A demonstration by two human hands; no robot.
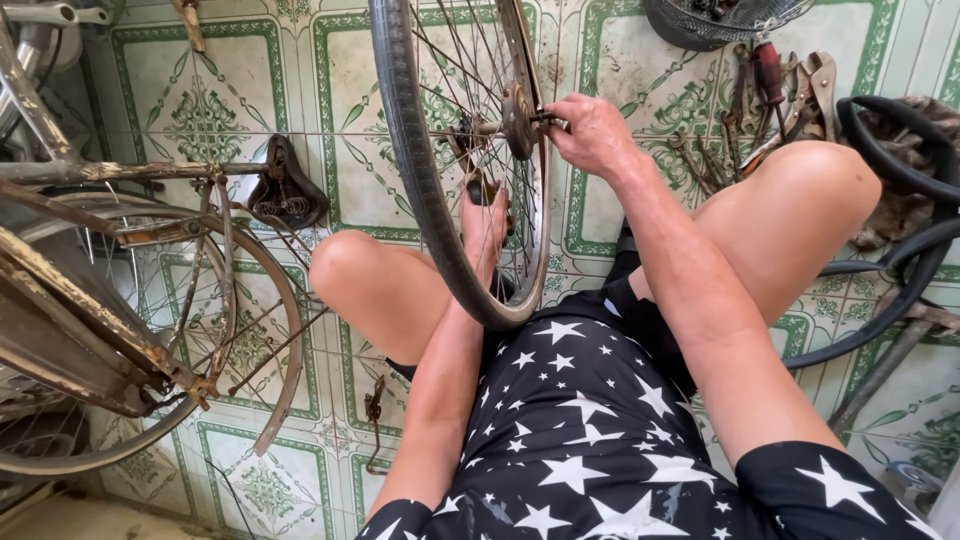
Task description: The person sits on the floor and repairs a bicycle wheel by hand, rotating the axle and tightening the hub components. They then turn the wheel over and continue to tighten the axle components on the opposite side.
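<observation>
A bicycle wheel with a dark tyre and thin spokes stands upright between my knees. My right hand grips the end of the axle beside the round hub, fingers closed on it. On the other side of the wheel my left hand reaches through the spokes toward the hub; its fingers are partly hidden by the rim and spokes. I sit on the floor in black clothes with white stars.
A rusty upturned bicycle frame with a mudguard and saddle lies at left. Pliers and other hand tools lie on the green patterned tiles at upper right, below a wire basket. Black tyres lie at right.
</observation>
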